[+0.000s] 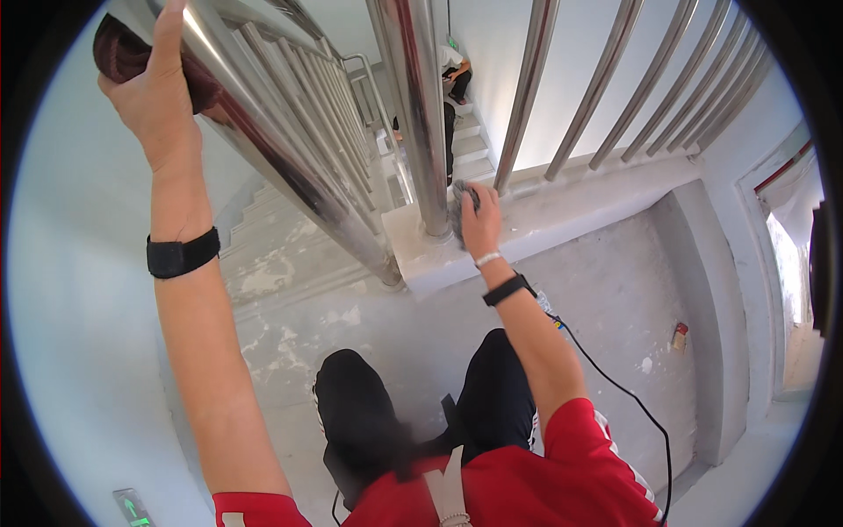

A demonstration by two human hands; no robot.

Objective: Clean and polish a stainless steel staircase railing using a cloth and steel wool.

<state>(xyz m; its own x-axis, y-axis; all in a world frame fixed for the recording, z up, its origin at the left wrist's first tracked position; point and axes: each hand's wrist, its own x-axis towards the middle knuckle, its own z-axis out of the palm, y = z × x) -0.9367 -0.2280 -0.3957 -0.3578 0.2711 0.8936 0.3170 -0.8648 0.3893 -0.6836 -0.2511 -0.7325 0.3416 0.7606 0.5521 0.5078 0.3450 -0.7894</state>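
My left hand [160,110] is raised at the upper left, closed round a dark maroon cloth [121,51] against a thick steel railing post [303,180]. Part of the cloth shows on both sides of the fingers. Lower and to the right, my right hand [482,220] is curled over a grey wad of what looks like steel wool [458,211]. The wad is beside the foot of a second steel post [423,123], where it meets the white ledge [562,206]. Whether it touches the post I cannot tell.
Thin steel bars [606,83] rise from the ledge on the right. Beyond the posts, a seated person [457,70] is on the lower stairs [474,149], with another partly hidden. A black cable [615,382] runs beside my right arm. A small red-and-tan object [680,336] lies on the concrete floor.
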